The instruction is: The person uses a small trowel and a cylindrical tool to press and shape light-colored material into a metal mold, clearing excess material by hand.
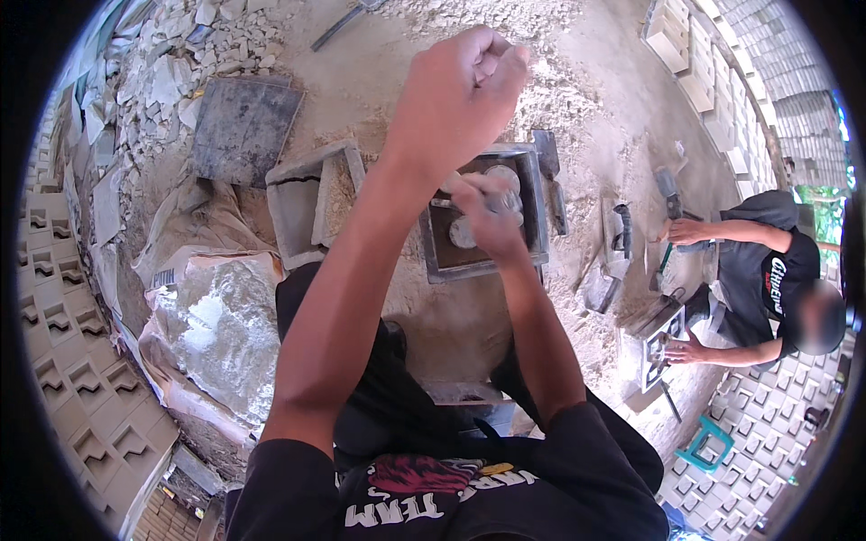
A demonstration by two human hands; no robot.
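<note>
My left hand (pixel 469 95) is raised above the work, its fingers curled into a fist. Whatever it may hold is hidden. Lower down, my right hand (pixel 492 216) reaches into a dark rectangular mould box (pixel 478 269) on the ground in front of me. Motion smears its fingers, so their grip does not show. They are over pale round forms (pixel 462 233) inside the box, which my hand and left forearm partly cover.
An open sack of white powder (pixel 221 329) lies at my left, near a dark square board (pixel 246 129) and rubble (pixel 167 81). A grey frame (pixel 293 221) stands beside the mould. At right, a co-worker (pixel 767 279) handles another mould (pixel 658 352) near a green stool (pixel 706 444).
</note>
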